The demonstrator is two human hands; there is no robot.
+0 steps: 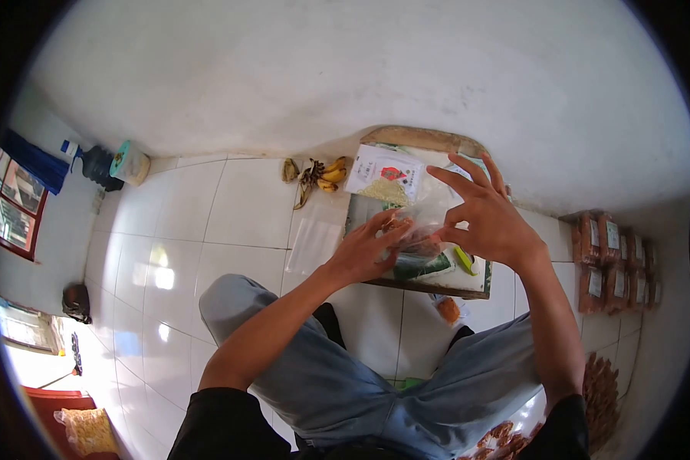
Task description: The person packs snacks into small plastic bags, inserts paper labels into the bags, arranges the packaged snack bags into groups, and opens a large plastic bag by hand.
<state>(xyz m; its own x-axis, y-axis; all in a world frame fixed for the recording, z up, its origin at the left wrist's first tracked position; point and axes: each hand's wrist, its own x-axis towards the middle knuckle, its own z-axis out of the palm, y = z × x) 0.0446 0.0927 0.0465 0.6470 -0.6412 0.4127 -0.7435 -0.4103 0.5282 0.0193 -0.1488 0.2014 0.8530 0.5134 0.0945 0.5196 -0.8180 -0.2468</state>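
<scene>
Two hands (362, 251) (487, 224) on one bag (420, 244) — table edge (414, 288) near, wide floor (169, 222) leftward.

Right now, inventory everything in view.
Bag: one, transparent, between hands
Low table: one, white-green, centre
Printed pouch: one, white, table's far left
Small object: one, green, table's right
Plastic: uncounted, clear, left of table
Bananas: several, yellow, left by wall
Packet: one, orange, floor beside table
Packs: several, brown, right wall
Loose pieces: many, brown, lower right
Jug: one, blue, far left
Tub: one, white, beside jug
Curtain: one, blue, upper left
Bulging bag: one, yellow, lower left
Jeans: one pair, blue, bottom
Left hand: one, bag's left
Right hand: one, bag's right
</scene>
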